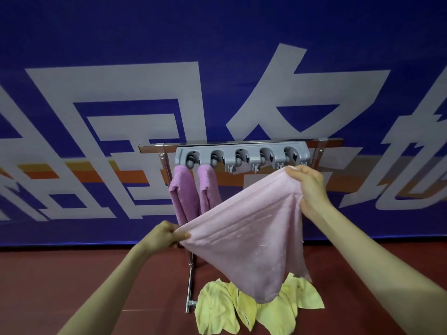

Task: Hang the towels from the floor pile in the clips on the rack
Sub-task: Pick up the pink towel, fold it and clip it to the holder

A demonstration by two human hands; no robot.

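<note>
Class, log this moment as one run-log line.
left hand: grips pink towel | right hand: grips it | purple towels: clipped

The pink towel is soft cloth with a fine, matt nap; small pale lint specks dot its surface. The two purple towels are thicker cloth with a coarser, looped terry texture, also matt. The yellow towels on the floor are thin, matt cloth, creased and crumpled. The rack frame is polished metal tubing with a glossy, mirror-like finish. The clip bar is moulded grey plastic, smooth with a dull sheen. The floor is a smooth, matt red surface. The banner is smooth printed fabric or vinyl with a faint sheen.
</note>
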